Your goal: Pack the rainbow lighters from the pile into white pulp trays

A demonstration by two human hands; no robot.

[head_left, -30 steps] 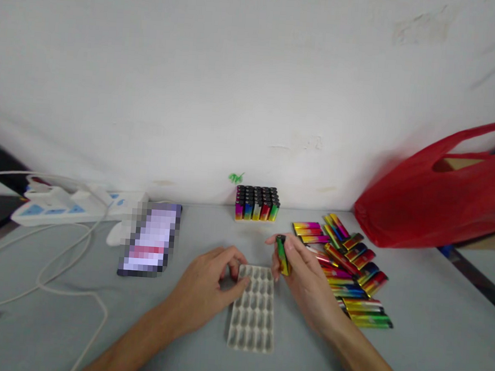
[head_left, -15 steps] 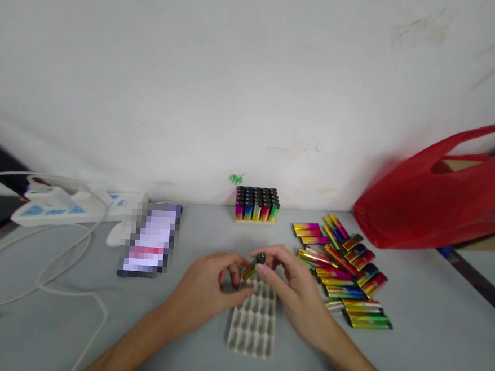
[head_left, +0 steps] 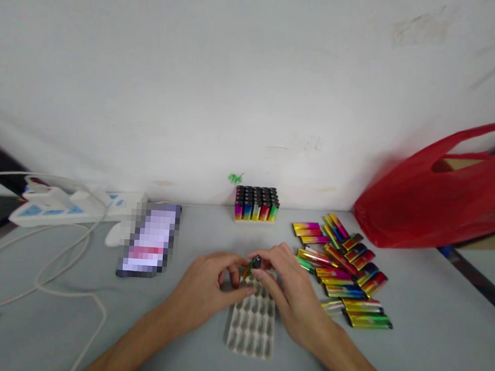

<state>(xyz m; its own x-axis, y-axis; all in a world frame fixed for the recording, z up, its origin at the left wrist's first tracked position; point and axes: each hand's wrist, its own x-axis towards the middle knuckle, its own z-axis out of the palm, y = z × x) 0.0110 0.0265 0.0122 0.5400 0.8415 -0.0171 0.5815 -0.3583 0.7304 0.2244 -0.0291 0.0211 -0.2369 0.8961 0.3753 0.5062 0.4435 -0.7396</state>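
1. The right hand (head_left: 289,284) pinches one lighter (head_left: 257,263) between thumb and fingers. The lighter tilts, its black top up and to the right, its body slanting down to the left.
2. That lighter is at the far end of the pale, cupped tray (head_left: 252,327); whether its foot touches a cup is hidden by the fingers.
3. The left hand (head_left: 207,281) rests at the tray's left edge, fingers curled, thumb reaching over the far cups (a gap shows between thumb and forefinger). I cannot tell whether it grips the tray or touches the lighter.
4. The tray lies flat on the grey bench (head_left: 193,351), its rows of cups showing toward the near end.
5. Right of the right hand, a loose spread of shiny, many-coloured lighters (head_left: 345,274) lies on its side, some overlapping.
6. Beyond the tray, near the wall (head_left: 254,84), a tight block of upright lighters (head_left: 257,204) stands with black tops in rows.
7. On the left lie a phone (head_left: 150,241) with a blurred screen, a white power strip (head_left: 76,212) and a looping white cable (head_left: 99,302).
8. At the far right sits a red bag (head_left: 441,204).
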